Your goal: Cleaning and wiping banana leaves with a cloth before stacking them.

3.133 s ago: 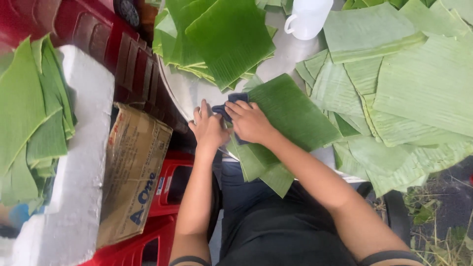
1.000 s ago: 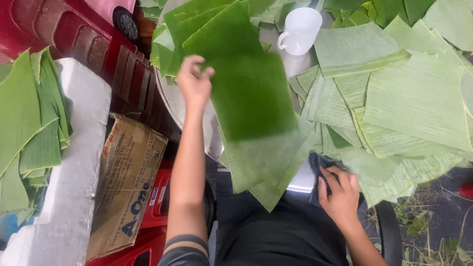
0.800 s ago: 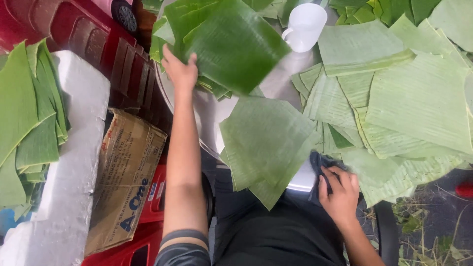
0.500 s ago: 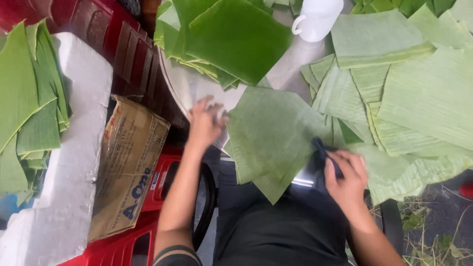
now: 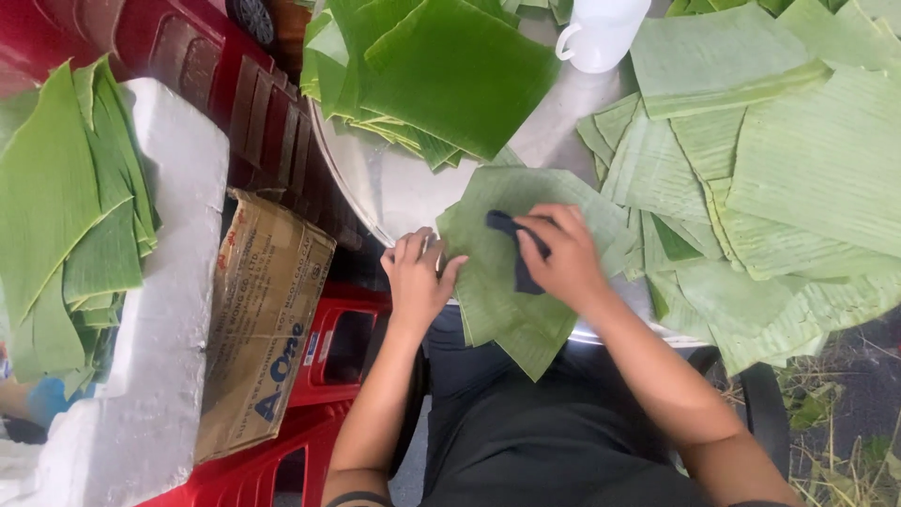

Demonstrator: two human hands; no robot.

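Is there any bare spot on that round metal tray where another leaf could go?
One bare patch of the metal tray lies between the dark green leaf stack and the leaf under both hands. A narrower strip runs below the white mug. The right side is crowded with pale leaves.

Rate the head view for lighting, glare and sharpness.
Head view: soft, even daylight, no hard shadows; mild sheen on the metal tray; right hand with its dark cloth and left hand on the leaf are fairly sharp; edges slightly stretched by the wide lens.
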